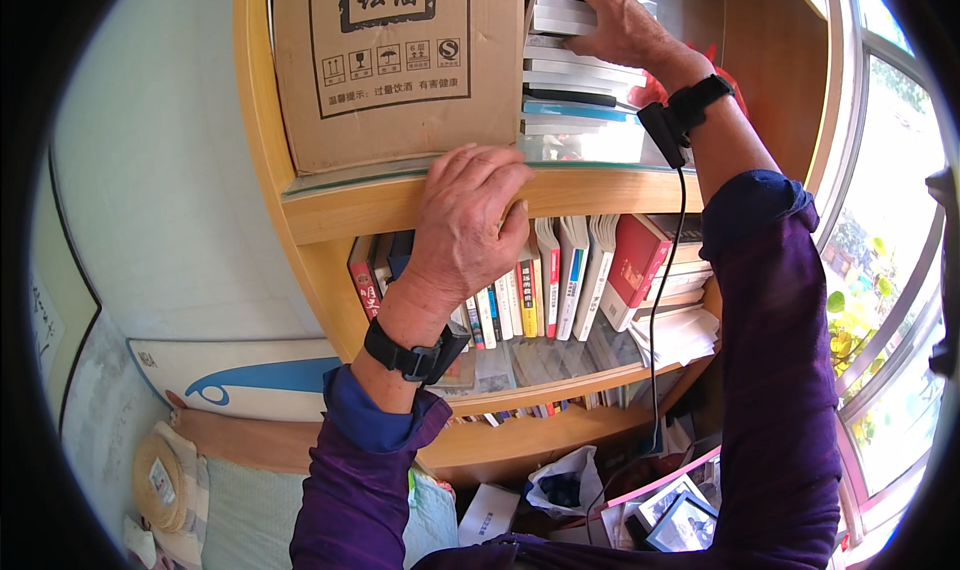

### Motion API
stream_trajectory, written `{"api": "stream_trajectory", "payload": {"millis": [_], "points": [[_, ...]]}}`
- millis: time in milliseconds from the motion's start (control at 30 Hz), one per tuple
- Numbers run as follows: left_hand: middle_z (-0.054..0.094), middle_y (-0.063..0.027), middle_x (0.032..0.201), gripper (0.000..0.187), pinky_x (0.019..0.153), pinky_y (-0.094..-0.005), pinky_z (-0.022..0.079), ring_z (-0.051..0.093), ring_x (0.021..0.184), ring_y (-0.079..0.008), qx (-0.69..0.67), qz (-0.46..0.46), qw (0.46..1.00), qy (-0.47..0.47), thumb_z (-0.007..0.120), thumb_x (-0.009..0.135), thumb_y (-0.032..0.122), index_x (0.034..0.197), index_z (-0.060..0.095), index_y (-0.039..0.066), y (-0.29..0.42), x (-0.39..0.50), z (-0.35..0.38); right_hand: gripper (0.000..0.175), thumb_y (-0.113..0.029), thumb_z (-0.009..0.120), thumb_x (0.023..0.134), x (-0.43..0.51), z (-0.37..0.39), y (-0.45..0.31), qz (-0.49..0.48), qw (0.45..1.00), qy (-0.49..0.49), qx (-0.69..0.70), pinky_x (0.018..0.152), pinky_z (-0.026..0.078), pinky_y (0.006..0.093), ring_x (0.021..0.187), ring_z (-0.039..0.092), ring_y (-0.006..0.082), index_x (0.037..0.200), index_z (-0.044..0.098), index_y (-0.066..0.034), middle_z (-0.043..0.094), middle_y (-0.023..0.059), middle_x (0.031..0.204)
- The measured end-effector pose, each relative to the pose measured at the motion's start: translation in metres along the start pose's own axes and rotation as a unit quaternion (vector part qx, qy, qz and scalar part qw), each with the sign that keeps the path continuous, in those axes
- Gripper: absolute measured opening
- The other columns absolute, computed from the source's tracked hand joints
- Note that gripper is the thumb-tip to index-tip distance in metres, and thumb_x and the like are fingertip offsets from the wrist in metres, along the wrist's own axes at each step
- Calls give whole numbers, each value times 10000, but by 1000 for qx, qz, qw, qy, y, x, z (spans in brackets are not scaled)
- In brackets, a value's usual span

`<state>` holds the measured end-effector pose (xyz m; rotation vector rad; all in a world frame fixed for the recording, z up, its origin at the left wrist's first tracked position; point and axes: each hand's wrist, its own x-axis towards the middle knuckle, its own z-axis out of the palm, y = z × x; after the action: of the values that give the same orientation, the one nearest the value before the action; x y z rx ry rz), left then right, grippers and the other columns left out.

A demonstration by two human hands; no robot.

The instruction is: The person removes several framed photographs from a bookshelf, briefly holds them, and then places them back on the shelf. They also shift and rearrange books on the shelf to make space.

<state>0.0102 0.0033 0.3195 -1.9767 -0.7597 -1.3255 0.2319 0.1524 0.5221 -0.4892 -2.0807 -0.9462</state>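
Observation:
High on the glass-topped upper shelf, my right hand (626,26) has its fingers over a dark-covered book and its thumb low against the page edges. It grips the upper books (559,16) of a lying stack (574,78). My left hand (472,221) rests on the wooden shelf edge (592,187), holding nothing, fingertips by the glass and thumb apart. Just above it stands a cardboard carton (405,119) with printed writing and handling symbols. A black strap with a small device sits on each wrist; a cable (660,300) hangs from the right one.
Upright books (555,277) fill the shelf below, beside a lying stack (679,277) and loose papers (679,337). A red bag (724,82) lies behind my right wrist. Lower are a white plastic bag (574,469), framed photos (682,521) and a bed (247,495). A window (892,270) is at right.

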Motion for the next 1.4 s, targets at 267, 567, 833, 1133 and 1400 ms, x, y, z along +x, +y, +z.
{"api": "stream_trajectory", "payload": {"millis": [267, 567, 833, 1133, 1400], "points": [[687, -110, 1197, 292, 1069, -458, 438, 620, 1157, -332, 0, -4, 1000, 1, 713, 794, 53, 1085, 687, 57, 0, -1, -1, 707, -354, 807, 851, -29, -29, -1, 100, 983, 67, 139, 1079, 476, 434, 1273, 601, 355, 1421, 564, -15, 652, 207, 1332], [688, -108, 1206, 294, 1078, -459, 436, 621, 1164, -328, -1, -6, 1000, 6, 718, 794, 52, 1085, 683, 56, 3, 0, 2, 659, 244, 627, 715, -52, 0, 53, -41, 989, 88, -113, 1067, 496, 439, 1264, 583, 444, 1324, 576, -4, 620, 239, 1354], [690, -106, 1207, 301, 1086, -457, 430, 622, 1161, -326, -3, -3, 1000, 7, 718, 795, 54, 1093, 679, 61, 1, -1, 2, 483, 174, 566, 870, -53, 22, 63, -17, 995, 98, -21, 1077, 506, 370, 1252, 607, 397, 1317, 590, -6, 602, 199, 1418], [691, -110, 1203, 291, 1065, -450, 439, 622, 1165, -329, 1, -2, 1000, 10, 710, 795, 53, 1085, 677, 62, 1, 0, 2, 404, -130, 562, 1032, -52, -4, 24, 310, 862, 185, 357, 977, 560, 391, 1207, 666, 314, 1417, 572, -6, 631, 175, 1387], [703, -108, 1194, 277, 1092, -471, 436, 635, 1149, -324, 13, 6, 1000, 9, 702, 806, 78, 1081, 686, 65, 0, -1, 2, 479, -90, 684, 886, -118, -73, -21, 358, 796, 253, 416, 817, 567, 350, 938, 698, 225, 1346, 590, 6, 721, 111, 1099]]}}
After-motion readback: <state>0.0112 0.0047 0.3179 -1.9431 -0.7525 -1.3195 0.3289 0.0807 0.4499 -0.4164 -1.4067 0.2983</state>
